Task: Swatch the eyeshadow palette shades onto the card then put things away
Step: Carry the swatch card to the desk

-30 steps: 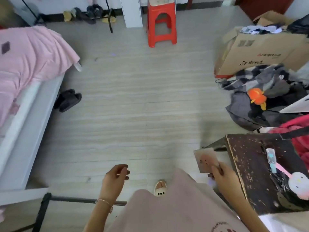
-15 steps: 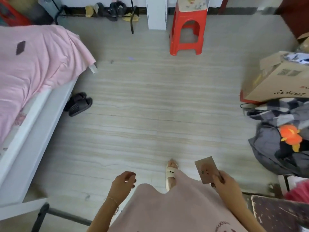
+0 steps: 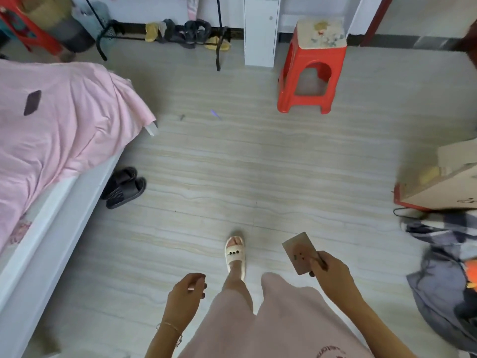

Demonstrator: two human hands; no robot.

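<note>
The brownish card (image 3: 299, 251), with a few dark swatch dots on it, is held low on the right, above the floor. My right hand (image 3: 331, 271) pinches its lower right corner between thumb and fingers. My left hand (image 3: 187, 290) hangs at the lower middle with its fingers curled, and a thin pale stick (image 3: 191, 289) shows between the fingertips. No eyeshadow palette is in view. My pink dress and one foot in a white slipper (image 3: 234, 253) show between the hands.
A bed with a pink cover (image 3: 59, 130) lines the left side, with black slippers (image 3: 124, 187) beside it. A red stool (image 3: 311, 71) and a white cabinet (image 3: 261, 29) stand ahead. A cardboard box (image 3: 446, 184) and piled clothes (image 3: 446, 277) lie at the right.
The view has swung away from the dark table at the right and toward the open floor. Both hands keep their holds, and the card stays in my right hand.
</note>
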